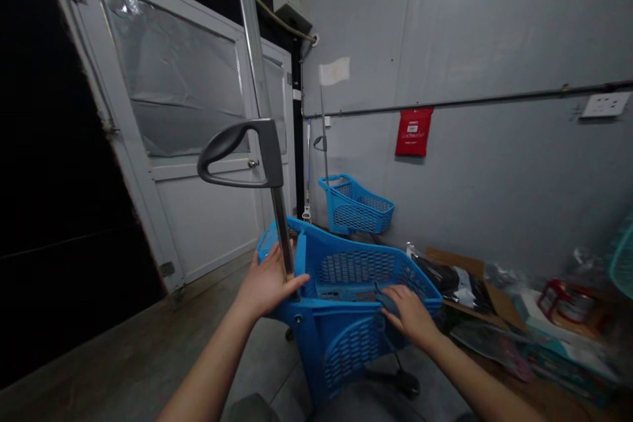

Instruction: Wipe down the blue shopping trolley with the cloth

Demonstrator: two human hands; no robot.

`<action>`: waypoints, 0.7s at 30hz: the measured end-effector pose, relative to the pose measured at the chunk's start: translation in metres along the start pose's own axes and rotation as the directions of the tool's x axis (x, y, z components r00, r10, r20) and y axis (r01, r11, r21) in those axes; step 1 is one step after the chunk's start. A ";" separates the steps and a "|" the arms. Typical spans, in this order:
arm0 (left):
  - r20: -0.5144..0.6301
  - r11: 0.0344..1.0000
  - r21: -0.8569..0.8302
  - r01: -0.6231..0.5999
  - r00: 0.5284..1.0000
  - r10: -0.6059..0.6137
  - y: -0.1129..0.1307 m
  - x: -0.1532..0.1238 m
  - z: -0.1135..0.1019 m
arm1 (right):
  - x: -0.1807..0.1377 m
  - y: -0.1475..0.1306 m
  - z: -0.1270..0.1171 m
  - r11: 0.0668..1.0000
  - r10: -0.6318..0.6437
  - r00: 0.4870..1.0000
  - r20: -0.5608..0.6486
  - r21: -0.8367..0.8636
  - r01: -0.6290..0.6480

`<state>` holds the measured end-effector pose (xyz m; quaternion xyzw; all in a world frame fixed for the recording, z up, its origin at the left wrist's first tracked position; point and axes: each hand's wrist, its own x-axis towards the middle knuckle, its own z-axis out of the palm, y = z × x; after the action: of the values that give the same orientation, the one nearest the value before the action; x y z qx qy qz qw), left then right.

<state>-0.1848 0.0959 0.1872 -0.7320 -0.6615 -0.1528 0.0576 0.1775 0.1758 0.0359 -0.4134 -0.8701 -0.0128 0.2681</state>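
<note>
At the pole's foot, the left hand is clamped round the pole; the basket sits tilted directly under both hands. Risk, my read: the handle is far above the fist, so a long lever. A side push could tip the basket or swing it into the clutter beyond the right hand. Pose: left forearm is straight, thumb across the pole. Right hand is palm-down on the near rim, fingers draped. Can't tell if it clasps anything.
</note>
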 end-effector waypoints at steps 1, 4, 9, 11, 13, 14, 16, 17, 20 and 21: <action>0.000 1.000 -0.002 -0.017 1.000 0.017 0.000 0.002 0.001 | 0.006 -0.017 0.003 1.000 0.006 1.000 -0.008 0.015 -0.006; -0.017 0.999 0.011 -0.039 0.999 0.040 -0.001 0.009 0.005 | 0.033 -0.078 0.017 0.996 -0.043 0.999 -0.001 0.084 0.043; -0.027 0.999 0.033 -0.036 0.999 0.037 -0.009 0.013 0.008 | 0.065 -0.143 0.035 0.985 -0.120 0.992 -0.029 0.121 0.123; -0.016 0.999 0.030 -0.036 0.999 0.036 -0.012 0.014 0.008 | 0.063 -0.140 0.040 0.985 -0.149 0.989 -0.005 0.083 0.149; 0.002 0.999 0.023 -0.033 0.999 0.033 -0.015 0.015 0.007 | 0.052 -0.121 0.044 0.988 -0.154 0.988 0.023 0.006 0.154; 0.009 0.999 0.019 -0.030 1.000 0.030 -0.016 0.016 0.007 | 0.043 -0.107 0.045 0.988 -0.146 0.989 0.027 -0.041 0.147; 0.016 1.000 0.013 -0.019 1.000 0.019 -0.018 0.017 0.008 | 0.021 -0.071 0.042 0.984 -0.125 0.992 0.015 -0.129 0.126; 0.014 1.000 0.012 -0.014 1.000 0.014 -0.018 0.017 0.008 | 0.008 -0.050 0.039 0.980 -0.116 0.993 0.003 -0.164 0.115; 0.003 1.000 0.018 -0.005 1.000 0.005 -0.020 0.018 0.009 | -0.032 0.018 0.022 0.973 -0.089 0.996 -0.021 -0.214 0.082; -0.003 1.000 0.024 -0.005 1.000 0.005 -0.020 0.018 0.010 | -0.043 0.038 0.015 0.975 -0.068 0.997 -0.028 -0.214 0.060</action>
<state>-0.2012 0.1181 0.1807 -0.7326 -0.6613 -0.1460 0.0679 0.2205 0.1737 -0.0055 -0.4112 -0.8718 -0.1215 0.2368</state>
